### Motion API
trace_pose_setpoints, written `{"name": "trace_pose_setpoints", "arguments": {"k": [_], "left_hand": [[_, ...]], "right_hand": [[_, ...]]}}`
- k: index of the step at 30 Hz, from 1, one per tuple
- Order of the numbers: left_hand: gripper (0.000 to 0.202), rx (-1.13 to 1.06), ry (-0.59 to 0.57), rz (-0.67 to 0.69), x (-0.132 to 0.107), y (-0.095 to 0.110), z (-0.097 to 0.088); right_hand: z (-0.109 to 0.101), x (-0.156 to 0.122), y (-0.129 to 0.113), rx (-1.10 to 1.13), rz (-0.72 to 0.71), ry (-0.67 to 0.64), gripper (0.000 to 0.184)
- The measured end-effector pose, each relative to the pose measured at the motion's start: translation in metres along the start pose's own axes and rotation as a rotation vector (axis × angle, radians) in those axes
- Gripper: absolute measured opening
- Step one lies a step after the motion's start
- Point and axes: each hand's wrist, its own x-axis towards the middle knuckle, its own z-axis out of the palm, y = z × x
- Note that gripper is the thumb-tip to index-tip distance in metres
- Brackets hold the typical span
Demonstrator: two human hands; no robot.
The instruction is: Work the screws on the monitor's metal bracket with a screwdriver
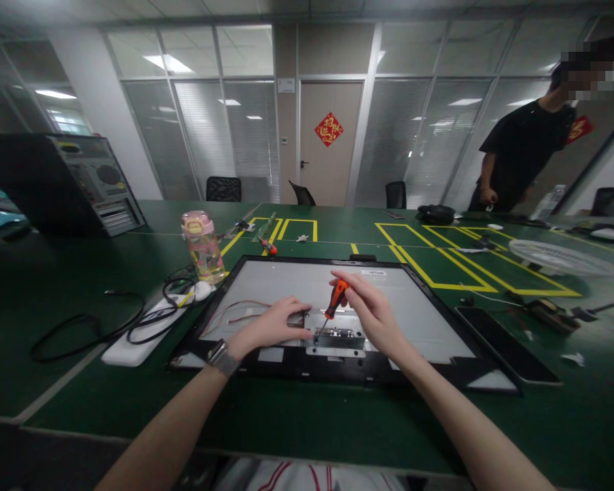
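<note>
Head view: left hand (pixel 273 322) lies with spread fingers on the metal bracket (pixel 338 335) at the monitor's (pixel 419 314) near edge. The screwdriver (pixel 336 298) slants into the bracket, pinched by the right hand (pixel 371 310). Driving probably goes better upright, tip seated, bracket held down.

Screwdriver (pixel 336 298) on an opened monitor (pixel 414 307)
The screwdriver leans steeply, orange grip up, its thin shaft's tip down on the silver metal plate (pixel 338 337) (small, rectangular, by the panel's near edge). The monitor lies flat, back up, its grey sheet metal inside a black frame, on the green table (pixel 297 423).
</note>
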Motion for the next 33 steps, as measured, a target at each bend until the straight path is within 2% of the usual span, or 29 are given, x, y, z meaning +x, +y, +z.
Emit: {"name": "trace_pose_setpoints", "arguments": {"k": [3, 7, 13, 18, 22, 29, 33], "left_hand": [[0.060, -0.006, 0.004, 0.005, -0.0007, -0.0013, 0.0005], [0.059, -0.004, 0.006, 0.007, -0.0010, -0.0015, 0.0013], [0.058, -0.002, 0.013, 0.009, -0.0006, -0.0013, 0.0018], [0.059, -0.009, 0.016, -0.002, -0.0014, -0.0015, 0.0018], [0.058, -0.011, 0.019, 0.004, -0.0012, -0.0010, 0.0021], [0.058, -0.001, 0.016, -0.014, -0.0005, -0.0022, 0.0024], [0.061, -0.001, 0.006, -0.020, -0.0010, -0.0046, 0.0027]], "right_hand": [[0.0018, -0.0008, -0.0035, 0.002, 0.000, 0.006, 0.032], [0.0027, -0.0005, -0.0033, -0.079, -0.061, 0.106, 0.020], [0.0017, -0.0019, -0.0017, 0.035, -0.020, 0.007, 0.030], [0.0029, -0.0001, 0.0005, -0.018, -0.043, 0.154, 0.013], [0.0026, 0.0012, 0.0006, 0.033, -0.028, 0.166, 0.007], [0.0018, 0.0008, 0.0004, 0.114, 0.057, 0.151, 0.019], [0.0000, 0.0015, -0.0007, 0.138, 0.075, 0.090, 0.021]]}}
